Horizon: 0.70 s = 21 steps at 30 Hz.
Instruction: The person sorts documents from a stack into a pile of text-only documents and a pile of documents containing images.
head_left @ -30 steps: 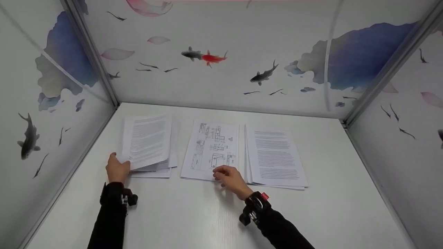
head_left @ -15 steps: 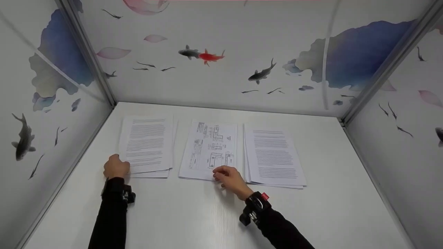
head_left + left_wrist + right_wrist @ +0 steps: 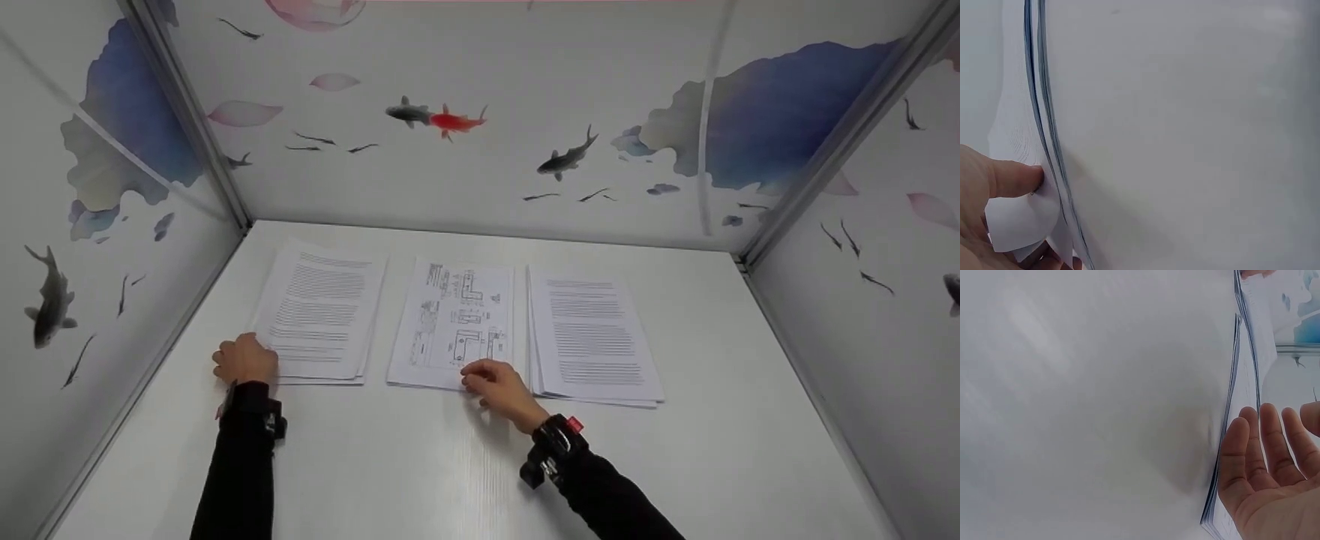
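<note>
My left hand (image 3: 246, 360) grips the near left corner of a stack of printed sheets (image 3: 319, 315) at the left. In the left wrist view, the thumb (image 3: 1013, 179) presses on top while fingers curl beneath, and the sheet corners bend between them. A middle stack (image 3: 427, 337) carries a technical drawing on its top page. Over that stack's near edge hangs my right hand (image 3: 501, 391), fingers loosely bent and holding nothing. The right wrist view shows its palm and spread fingers (image 3: 1234, 444) beside the paper edges.
A third stack of text pages (image 3: 596, 341) lies to the right of the drawing, its sheets slightly uneven. All three stacks rest on a white table (image 3: 405, 465). White panels (image 3: 480, 187) painted with fish enclose the back and sides.
The lifted top pages of the left stack have come down and lie nearly even with the sheets below. My left hand has shifted slightly left; the right hand stays put.
</note>
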Available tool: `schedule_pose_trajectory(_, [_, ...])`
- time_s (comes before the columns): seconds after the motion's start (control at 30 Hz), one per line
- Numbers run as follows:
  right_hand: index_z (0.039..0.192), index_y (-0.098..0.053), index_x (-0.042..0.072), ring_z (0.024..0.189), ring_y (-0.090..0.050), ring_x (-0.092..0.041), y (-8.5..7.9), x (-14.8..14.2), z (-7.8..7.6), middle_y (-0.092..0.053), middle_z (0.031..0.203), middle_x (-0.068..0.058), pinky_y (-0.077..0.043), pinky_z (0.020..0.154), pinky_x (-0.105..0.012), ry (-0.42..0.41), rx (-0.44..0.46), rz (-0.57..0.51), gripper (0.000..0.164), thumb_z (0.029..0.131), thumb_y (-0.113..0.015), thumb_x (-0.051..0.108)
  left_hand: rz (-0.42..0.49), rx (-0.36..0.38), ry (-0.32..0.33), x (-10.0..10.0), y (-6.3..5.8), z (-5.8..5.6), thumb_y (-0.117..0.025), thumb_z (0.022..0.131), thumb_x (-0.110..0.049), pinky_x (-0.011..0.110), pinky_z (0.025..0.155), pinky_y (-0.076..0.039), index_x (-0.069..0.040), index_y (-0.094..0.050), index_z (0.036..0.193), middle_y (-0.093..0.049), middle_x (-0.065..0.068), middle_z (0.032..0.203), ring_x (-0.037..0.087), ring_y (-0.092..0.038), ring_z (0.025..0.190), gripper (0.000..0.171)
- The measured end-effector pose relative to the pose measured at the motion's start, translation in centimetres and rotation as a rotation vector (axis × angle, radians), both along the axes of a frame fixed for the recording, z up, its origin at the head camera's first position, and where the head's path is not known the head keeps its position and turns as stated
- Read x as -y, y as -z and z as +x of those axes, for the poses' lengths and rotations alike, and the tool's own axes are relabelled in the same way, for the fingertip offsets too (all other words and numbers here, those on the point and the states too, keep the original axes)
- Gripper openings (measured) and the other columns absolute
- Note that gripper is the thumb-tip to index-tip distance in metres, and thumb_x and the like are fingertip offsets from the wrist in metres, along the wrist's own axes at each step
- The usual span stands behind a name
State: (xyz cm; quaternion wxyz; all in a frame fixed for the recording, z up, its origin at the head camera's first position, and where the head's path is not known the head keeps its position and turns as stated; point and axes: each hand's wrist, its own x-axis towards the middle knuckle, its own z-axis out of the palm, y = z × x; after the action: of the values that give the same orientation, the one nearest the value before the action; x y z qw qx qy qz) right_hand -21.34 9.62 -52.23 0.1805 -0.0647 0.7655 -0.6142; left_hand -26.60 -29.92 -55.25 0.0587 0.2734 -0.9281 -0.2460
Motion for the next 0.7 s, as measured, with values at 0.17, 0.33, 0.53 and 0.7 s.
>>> schedule_pose_trajectory(0.17, [0.11,-0.057,-0.006,0.095,-0.055,-0.042,1.4,-0.1,-0.8,-0.058,0.105,-0.025,-0.048,0.071,-0.048,-0.009,0.006,-0.024,0.025,0.089,-0.053,0.008,-0.039,-0.029,0.0,0.3,0.1,-0.1,-0.045,0.083,0.001,0.055,0.075,-0.04,0.013,-0.057,0.105,-0.048,0.031,0.099,0.046,-0.046,0.096,0.027])
schedule_pose_trajectory(0.33, [0.109,-0.058,-0.002,0.092,-0.058,-0.037,2.9,-0.3,-1.5,-0.06,0.102,-0.02,-0.05,0.066,-0.042,-0.013,-0.007,-0.014,0.025,0.089,-0.055,0.012,-0.09,-0.122,0.002,0.5,-0.2,0.2,-0.045,0.082,0.007,0.051,0.062,-0.044,0.015,-0.06,0.089,-0.051,0.027,0.087,0.043,-0.054,0.08,0.018])
schedule_pose_trajectory(0.53, [0.109,-0.059,-0.003,0.09,-0.059,-0.035,3.1,-0.3,-1.5,-0.061,0.1,-0.019,-0.05,0.062,-0.038,-0.026,-0.039,0.001,0.025,0.09,-0.054,0.013,0.136,-0.34,-0.056,0.7,-1.5,0.5,-0.04,0.081,0.008,0.053,0.075,-0.042,0.013,-0.061,0.102,-0.055,0.03,0.104,0.045,-0.053,0.093,0.03])
schedule_pose_trajectory(0.7, [0.109,-0.058,-0.003,0.09,-0.059,-0.035,3.1,-0.2,-1.5,-0.061,0.1,-0.02,-0.05,0.064,-0.038,-0.031,-0.034,-0.012,0.026,0.089,-0.054,0.013,0.487,-0.382,-0.135,0.8,-2.6,0.6,-0.045,0.082,0.0,0.045,0.093,-0.036,0.006,-0.054,0.12,-0.049,0.024,0.124,0.036,-0.044,0.115,0.039])
